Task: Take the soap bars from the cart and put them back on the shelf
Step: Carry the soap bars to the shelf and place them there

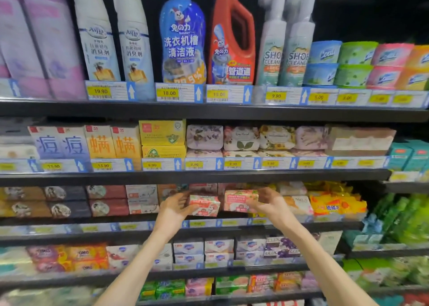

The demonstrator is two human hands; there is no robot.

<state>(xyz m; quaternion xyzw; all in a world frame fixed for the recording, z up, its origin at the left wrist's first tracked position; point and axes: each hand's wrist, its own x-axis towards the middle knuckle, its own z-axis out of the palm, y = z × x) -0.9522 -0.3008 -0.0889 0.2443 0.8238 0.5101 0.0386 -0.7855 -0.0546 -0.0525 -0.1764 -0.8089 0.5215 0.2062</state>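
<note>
Left grip [176, 207]: curled round a boxed goat soap bar [204, 205], held at its end, at the shelf [185, 232] front.
Right grip [267, 203]: clasps second bar [240, 200], just beside the first.
Likely light, stiff cartons, smooth-faced; best pinched across short ends.

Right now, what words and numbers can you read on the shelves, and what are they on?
"Goat Soap": soap bar in the left hand
"Goat Soap", blurrier: soap bar in the right hand
"SHOE CLEANER": two spray bottles
"19.90": yellow price tag
"18.00": price tag
"15.00": price tag
"9.90": price tag
"13.90": middle-shelf tag
Lower shelf tags and small print: too blurred.
</note>
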